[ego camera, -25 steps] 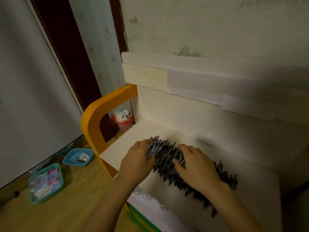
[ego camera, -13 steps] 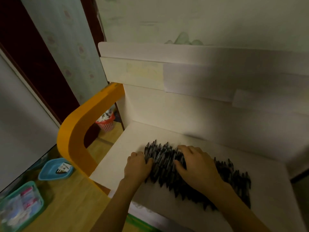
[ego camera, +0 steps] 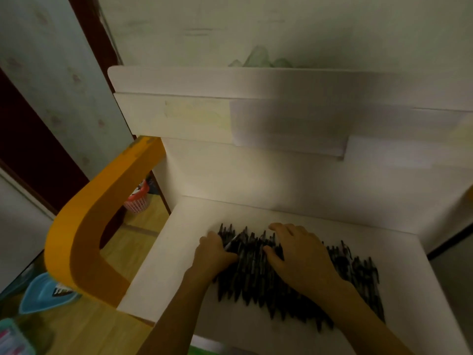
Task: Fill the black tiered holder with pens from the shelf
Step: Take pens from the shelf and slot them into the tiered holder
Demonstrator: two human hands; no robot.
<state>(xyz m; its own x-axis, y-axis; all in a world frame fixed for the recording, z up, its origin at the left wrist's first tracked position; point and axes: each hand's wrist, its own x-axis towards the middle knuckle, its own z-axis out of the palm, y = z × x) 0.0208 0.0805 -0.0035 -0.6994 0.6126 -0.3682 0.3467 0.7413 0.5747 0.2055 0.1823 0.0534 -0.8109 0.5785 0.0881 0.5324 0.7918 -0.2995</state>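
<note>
A long heap of black pens (ego camera: pixel 258 283) lies on the white shelf (ego camera: pixel 179 265), running from the middle toward the right. My left hand (ego camera: pixel 212 254) is at the heap's left end, its fingers curled into the pens and gripping a few. My right hand (ego camera: pixel 299 254) rests flat on top of the heap, fingers spread toward the back and thumb pressed against the pens. The pens under both hands are hidden. The black tiered holder is not in view.
An upper white shelf board (ego camera: pixel 230 108) overhangs the back. An orange curved side frame (ego camera: pixel 89 226) bounds the shelf on the left. On the wooden floor below stand a red basket (ego camera: pixel 138 201), a blue tray (ego camera: pixel 46 293) and a green tray (ego camera: pixel 12 339).
My view has swung right and closer to the shelf. Both hands stay on the heap; the left hand's fingers have curled tighter into its left end.
</note>
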